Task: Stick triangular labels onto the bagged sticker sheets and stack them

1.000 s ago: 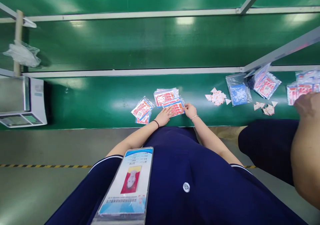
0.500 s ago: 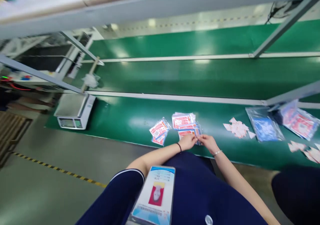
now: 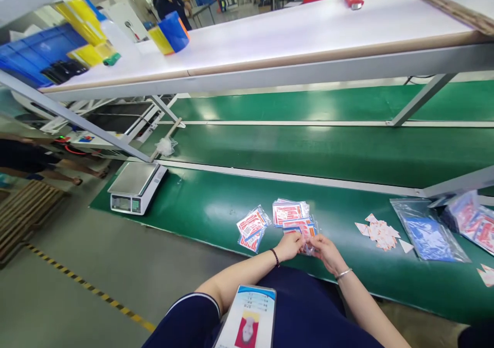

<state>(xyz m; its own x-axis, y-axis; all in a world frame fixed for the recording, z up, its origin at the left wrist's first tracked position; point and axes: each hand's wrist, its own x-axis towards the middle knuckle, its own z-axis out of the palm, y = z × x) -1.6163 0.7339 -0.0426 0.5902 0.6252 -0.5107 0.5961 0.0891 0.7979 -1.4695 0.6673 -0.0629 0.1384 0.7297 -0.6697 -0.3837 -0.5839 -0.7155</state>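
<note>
My left hand (image 3: 289,246) is closed, its fingertips pinching the left side of a small clear plastic bag (image 3: 308,249). My right hand (image 3: 328,254) pinches at the right side of that bag; whether a small card is also between its fingers cannot be made out. Just beyond my hands lies a stack of red-and-white printed packets (image 3: 289,213). To the left are more printed packets (image 3: 253,224), overlapping one another. A loose pile of small white and orange triangular cards (image 3: 382,233) lies to the right of my right hand.
A large clear bag with blue contents (image 3: 428,237) and more printed bags lie at the right. A weighing scale (image 3: 135,186) stands at the green bench's left end. Above runs a white shelf (image 3: 262,39) holding a tape roll (image 3: 173,33). Other people stand at the left and far back.
My view has tilted up, bringing the shelf top into sight. Both hands remain together by the packets, and the clear bag between them shows more plainly.
</note>
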